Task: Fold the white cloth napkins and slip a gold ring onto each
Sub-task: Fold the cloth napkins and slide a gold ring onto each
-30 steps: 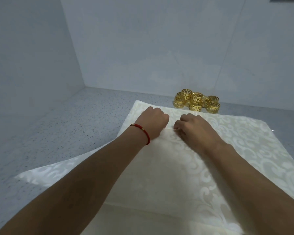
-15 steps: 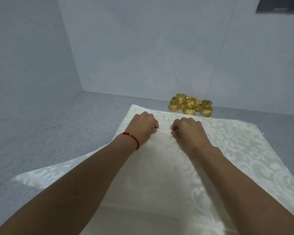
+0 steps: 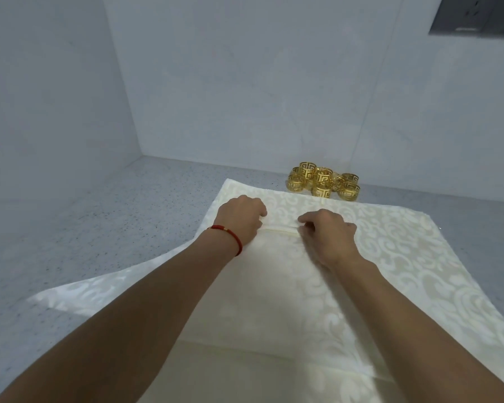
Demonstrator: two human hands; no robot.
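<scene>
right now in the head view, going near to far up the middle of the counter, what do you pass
near edge of the white napkin → the folded hem pinched between the left hand and right hand → far edge of the napkin → pile of gold rings → back wall

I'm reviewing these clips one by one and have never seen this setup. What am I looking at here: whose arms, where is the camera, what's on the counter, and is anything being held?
There is no machine: a person works with bare hands, filmed by a wide-angle camera worn on the head, looking forward and down. So the arms reach in from the bottom. The left hand, with a red bracelet at the wrist, and the right hand each pinch a folded edge of the white patterned napkin, which is spread on a grey speckled counter. Behind it, near the wall, sits a cluster of gold rings, untouched. Neither grip holds a ring.
</scene>
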